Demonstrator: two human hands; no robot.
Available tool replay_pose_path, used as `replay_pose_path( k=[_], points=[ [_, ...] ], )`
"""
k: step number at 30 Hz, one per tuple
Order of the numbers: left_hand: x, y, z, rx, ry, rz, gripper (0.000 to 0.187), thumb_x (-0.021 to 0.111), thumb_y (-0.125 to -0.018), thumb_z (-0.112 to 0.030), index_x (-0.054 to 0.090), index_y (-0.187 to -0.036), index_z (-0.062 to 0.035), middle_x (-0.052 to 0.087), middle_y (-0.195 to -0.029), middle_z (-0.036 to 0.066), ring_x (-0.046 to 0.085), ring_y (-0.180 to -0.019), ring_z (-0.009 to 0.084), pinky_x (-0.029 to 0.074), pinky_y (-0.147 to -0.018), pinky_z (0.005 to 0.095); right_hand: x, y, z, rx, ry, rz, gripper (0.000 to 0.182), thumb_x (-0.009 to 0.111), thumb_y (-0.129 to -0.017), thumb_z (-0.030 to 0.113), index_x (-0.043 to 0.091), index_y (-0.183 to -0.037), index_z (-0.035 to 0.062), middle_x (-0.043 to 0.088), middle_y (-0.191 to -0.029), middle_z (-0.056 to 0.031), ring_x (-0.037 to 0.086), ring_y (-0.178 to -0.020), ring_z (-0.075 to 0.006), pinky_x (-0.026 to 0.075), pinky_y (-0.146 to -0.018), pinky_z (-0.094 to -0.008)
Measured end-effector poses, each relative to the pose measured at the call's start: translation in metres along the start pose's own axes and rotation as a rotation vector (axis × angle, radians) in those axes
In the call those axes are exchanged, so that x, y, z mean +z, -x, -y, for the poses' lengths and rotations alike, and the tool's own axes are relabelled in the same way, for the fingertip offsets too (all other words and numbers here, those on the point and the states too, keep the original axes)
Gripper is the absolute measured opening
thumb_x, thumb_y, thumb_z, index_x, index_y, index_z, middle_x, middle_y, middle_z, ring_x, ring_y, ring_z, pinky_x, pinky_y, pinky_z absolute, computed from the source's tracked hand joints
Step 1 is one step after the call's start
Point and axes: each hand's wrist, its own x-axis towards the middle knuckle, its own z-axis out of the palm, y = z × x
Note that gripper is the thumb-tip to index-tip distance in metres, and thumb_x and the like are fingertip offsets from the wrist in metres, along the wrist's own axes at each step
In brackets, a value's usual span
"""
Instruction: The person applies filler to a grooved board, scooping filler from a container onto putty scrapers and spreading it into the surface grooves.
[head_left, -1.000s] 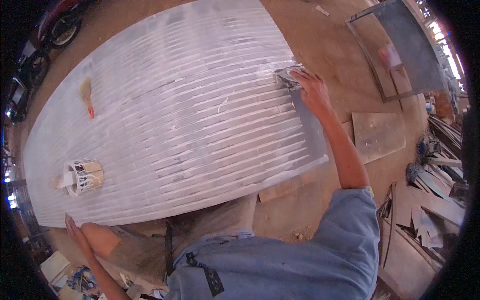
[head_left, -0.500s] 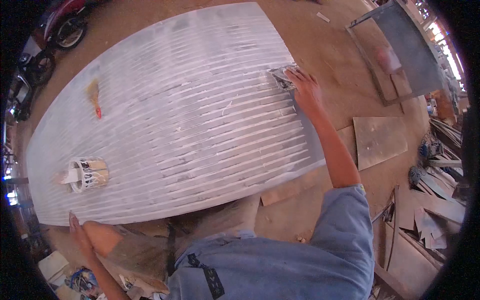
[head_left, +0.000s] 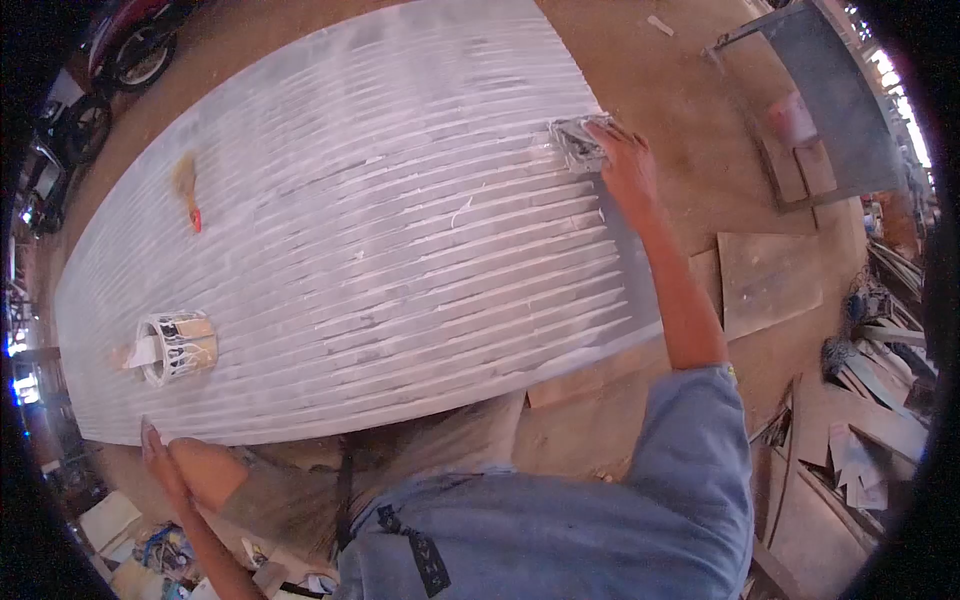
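A large pale panel (head_left: pixel 330 260) with rows of raised, white-smeared ridges lies in front of me. My right hand (head_left: pixel 628 165) presses a crumpled grey-white rag (head_left: pixel 577 143) onto the ridges near the panel's far right edge. At the near left edge of the panel is my left hand (head_left: pixel 160 460), its fingers close together; whatever they grip is too small to make out. A white-streaked bucket (head_left: pixel 185 345) stands on the panel above my left hand, with a white-coated tool (head_left: pixel 143 352) sticking out. Farther up lies a brush (head_left: pixel 189 190) with tan bristles and a red handle end.
Brown floor surrounds the panel. To the right are a grey metal frame (head_left: pixel 835 110), a flat board (head_left: pixel 768 283) and a heap of scrap pieces (head_left: pixel 860 440). Motorcycles (head_left: pixel 140 60) stand at the upper left. Loose clutter (head_left: pixel 160 550) lies at the lower left.
The view has shifted slightly. My right hand and the rag appear a little to the right and higher, at the panel's edge. My left hand stays by the near left edge.
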Motion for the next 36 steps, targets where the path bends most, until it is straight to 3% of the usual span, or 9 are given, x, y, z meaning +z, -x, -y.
replay_pose_path(
  k=[5, 8, 14, 16, 19, 26, 32, 34, 36],
  points=[
    [0.003, 0.0, 0.001, 0.019, 0.062, 0.009, 0.05, 0.044, -0.106, -0.029, 0.053, -0.143, 0.004, 0.056, -0.144, 0.02, 0.056, -0.129, 0.0297, 0.04, -0.111, 0.0372, -0.005, 0.016, -0.009, 0.024, 0.049, 0.088, 0.051, 0.053, -0.083, -0.004, 0.062, -0.131, 0.0096, 0.065, -0.134, -0.0109, 0.057, -0.128, -0.0313, 0.042, -0.107, -0.0526],
    [0.011, -0.016, 0.035, 0.016, 0.087, 0.018, 0.05, 0.043, -0.106, -0.028, 0.052, -0.143, 0.004, 0.056, -0.144, 0.02, 0.055, -0.13, 0.0294, 0.039, -0.112, 0.0364, -0.02, 0.013, -0.003, -0.009, 0.034, 0.057, 0.05, 0.053, -0.085, -0.003, 0.062, -0.132, 0.0093, 0.064, -0.135, -0.012, 0.055, -0.13, -0.0314, 0.041, -0.108, -0.0515],
    [0.002, 0.003, 0.009, -0.015, 0.126, 0.0, 0.049, 0.044, -0.107, -0.029, 0.054, -0.141, 0.0057, 0.056, -0.143, 0.021, 0.055, -0.131, 0.0302, 0.04, -0.111, 0.0369, 0.002, 0.007, -0.013, 0.074, 0.054, 0.065, 0.049, 0.053, -0.086, -0.001, 0.062, -0.132, 0.0104, 0.063, -0.135, -0.0121, 0.054, -0.131, -0.0314, 0.04, -0.109, -0.0501],
    [0.004, -0.001, 0.02, 0.017, 0.084, -0.012, 0.049, 0.045, -0.107, -0.029, 0.054, -0.14, 0.0062, 0.057, -0.142, 0.022, 0.055, -0.13, 0.0309, 0.04, -0.111, 0.0372, -0.009, 0.015, -0.01, 0.134, 0.129, 0.137, 0.056, 0.052, -0.083, -0.007, 0.06, -0.136, 0.0093, 0.06, -0.139, -0.0142, 0.053, -0.132, -0.0325, 0.039, -0.11, -0.0474],
    [0.009, -0.01, 0.025, 0.046, 0.074, 0.009, 0.049, 0.045, -0.107, -0.029, 0.055, -0.139, 0.0066, 0.058, -0.141, 0.022, 0.055, -0.131, 0.0321, 0.039, -0.112, 0.0375, -0.016, 0.007, -0.012, 0.04, 0.074, 0.07, 0.059, 0.052, -0.083, -0.008, 0.058, -0.139, 0.011, 0.059, -0.141, -0.0132, 0.052, -0.134, -0.031, 0.039, -0.111, -0.0459],
    [0.008, -0.008, 0.041, 0.021, 0.066, -0.016, 0.048, 0.043, -0.106, -0.027, 0.056, -0.138, 0.0075, 0.058, -0.141, 0.023, 0.054, -0.131, 0.0323, 0.037, -0.113, 0.0381, -0.006, 0.008, -0.015, 0.1, 0.192, 0.153, 0.06, 0.05, -0.084, -0.007, 0.058, -0.14, 0.0131, 0.059, -0.142, -0.0129, 0.053, -0.133, -0.0305, 0.04, -0.11, -0.0466],
    [0.011, -0.011, 0.009, 0.014, 0.125, 0.035, 0.048, 0.045, -0.106, -0.027, 0.056, -0.138, 0.0067, 0.058, -0.141, 0.022, 0.054, -0.131, 0.0314, 0.037, -0.113, 0.0372, -0.006, 0.013, -0.023, 0.121, 0.055, 0.111, 0.051, 0.051, -0.086, -0.003, 0.061, -0.135, 0.0099, 0.06, -0.14, -0.013, 0.055, -0.132, -0.0305, 0.043, -0.108, -0.0481],
    [0.005, 0.0, -0.01, -0.009, 0.093, 0.039, 0.047, 0.046, -0.106, -0.027, 0.057, -0.137, 0.0068, 0.058, -0.141, 0.022, 0.054, -0.132, 0.0312, 0.037, -0.113, 0.0371, 0.005, 0.014, -0.029, 0.308, 0.055, 0.11, 0.052, 0.052, -0.086, -0.003, 0.061, -0.135, 0.0108, 0.061, -0.139, -0.0122, 0.055, -0.131, -0.0312, 0.044, -0.108, -0.0474],
    [0.002, 0.008, -0.016, -0.044, 0.065, 0.038, 0.047, 0.046, -0.107, -0.028, 0.057, -0.137, 0.0068, 0.058, -0.141, 0.022, 0.054, -0.132, 0.0311, 0.037, -0.113, 0.037, -0.005, 0.015, -0.03, 0.236, 0.088, 0.088, 0.053, 0.052, -0.085, -0.004, 0.061, -0.135, 0.0109, 0.061, -0.139, -0.0121, 0.055, -0.131, -0.0322, 0.044, -0.108, -0.0464]
  ],
)
